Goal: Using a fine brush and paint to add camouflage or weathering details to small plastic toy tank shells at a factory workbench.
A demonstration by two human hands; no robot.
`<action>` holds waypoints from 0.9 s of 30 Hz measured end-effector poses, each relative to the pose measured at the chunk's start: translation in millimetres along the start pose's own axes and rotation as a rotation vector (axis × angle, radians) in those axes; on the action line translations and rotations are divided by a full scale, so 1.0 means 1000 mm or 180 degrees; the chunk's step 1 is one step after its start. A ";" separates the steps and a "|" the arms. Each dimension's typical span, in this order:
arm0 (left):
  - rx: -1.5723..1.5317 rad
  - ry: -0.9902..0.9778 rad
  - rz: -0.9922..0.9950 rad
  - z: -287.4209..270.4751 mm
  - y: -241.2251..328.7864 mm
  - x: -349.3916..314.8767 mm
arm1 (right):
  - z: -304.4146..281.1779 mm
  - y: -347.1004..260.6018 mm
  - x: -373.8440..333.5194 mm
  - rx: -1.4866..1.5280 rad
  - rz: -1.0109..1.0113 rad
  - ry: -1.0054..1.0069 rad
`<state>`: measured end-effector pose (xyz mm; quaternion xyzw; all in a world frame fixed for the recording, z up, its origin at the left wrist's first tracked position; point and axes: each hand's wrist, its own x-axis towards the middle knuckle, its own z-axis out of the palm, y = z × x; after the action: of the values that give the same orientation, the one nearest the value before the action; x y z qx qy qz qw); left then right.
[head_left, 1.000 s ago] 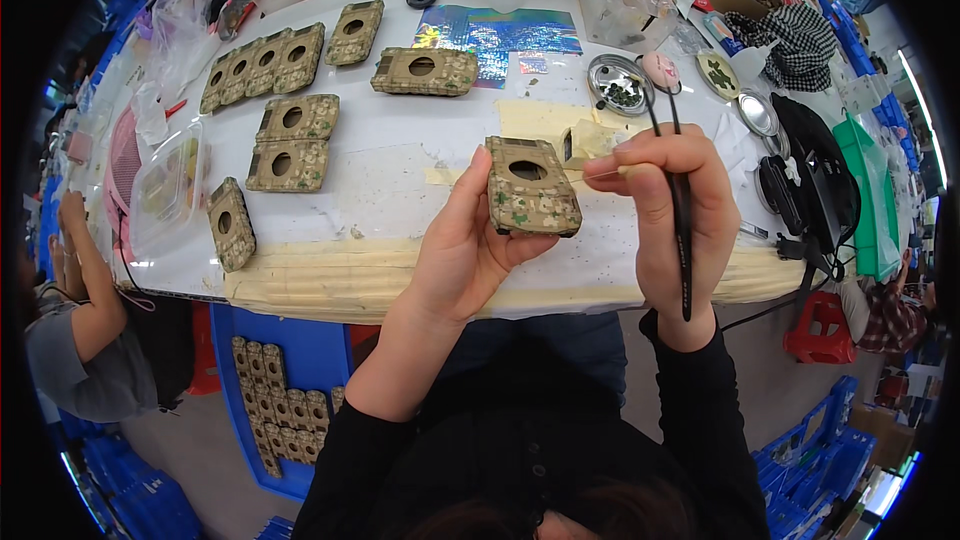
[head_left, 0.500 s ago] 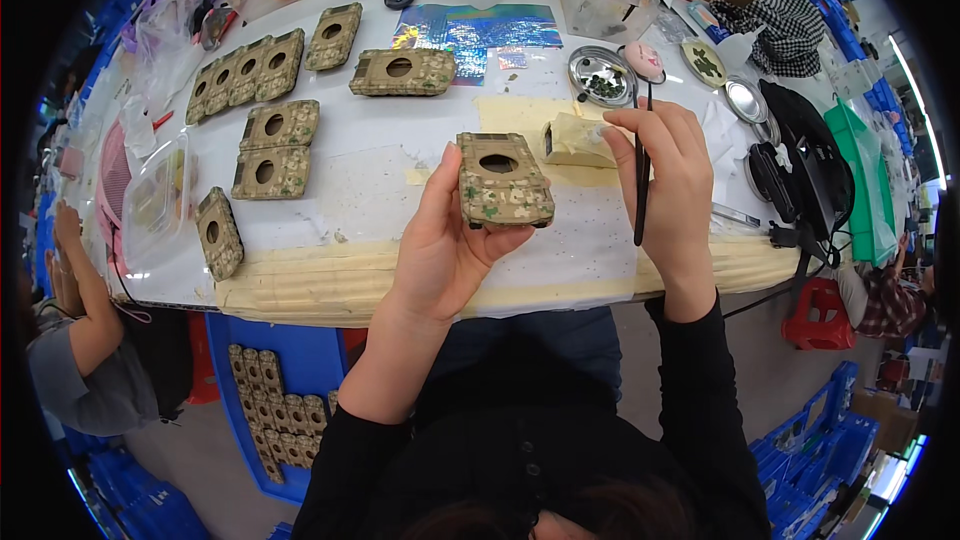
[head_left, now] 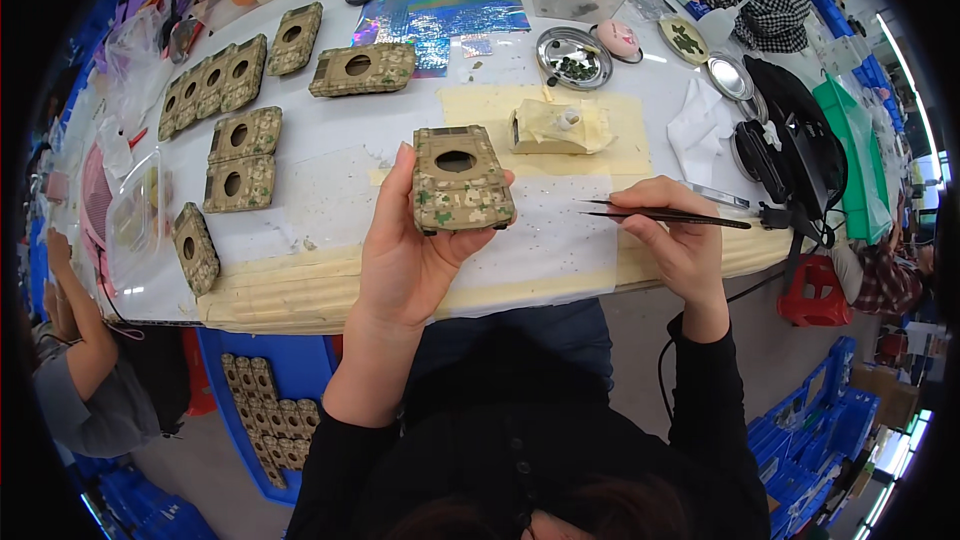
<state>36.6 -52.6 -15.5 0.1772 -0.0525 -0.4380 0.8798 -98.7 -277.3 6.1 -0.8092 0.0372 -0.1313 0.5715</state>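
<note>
My left hand (head_left: 402, 265) cradles a camouflaged model tank hull (head_left: 464, 204) over the white worktable (head_left: 350, 120); my right hand (head_left: 685, 248) pinches black tweezers (head_left: 715, 219), tips parted and clear of it. Holding the hull steady and squeezing lightly should, I judge, spare its finish. Beyond, a tape-wrapped block (head_left: 558, 128) sits near a round metal dish (head_left: 541, 53).

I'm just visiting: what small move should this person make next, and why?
I'd probably bring the black tweezers in the right hand leftward to the camouflage-patterned shell: their tips are spread, point that way and don't touch it, while the left hand holds the shell with its round opening in view.
</note>
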 end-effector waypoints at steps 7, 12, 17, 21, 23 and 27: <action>0.0011 0.0018 -0.0020 0.000 0.000 0.002 | 0.004 0.008 0.007 0.0856 0.0326 0.0082; 0.0040 0.0057 -0.0014 0.002 0.001 0.002 | 0.008 0.008 0.015 0.0728 0.0499 -0.0049; 0.0073 0.0039 0.0020 0.001 0.000 0.001 | 0.012 0.007 0.016 0.0740 0.0652 -0.0014; -0.0018 -0.0051 0.0002 0.000 0.000 0.001 | 0.014 0.008 0.016 0.0604 0.0612 -0.0046; -0.0030 -0.0063 0.0008 0.000 0.000 0.001 | 0.014 0.008 0.016 0.0584 0.0597 -0.0048; -0.0060 -0.0017 0.0028 0.001 -0.001 0.001 | 0.015 0.008 0.016 0.0565 0.0601 -0.0032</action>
<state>36.3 -54.2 -14.6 0.1676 -0.0515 -0.4350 0.8832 -78.9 -270.0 -3.1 -0.7490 0.0987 -0.0756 0.6508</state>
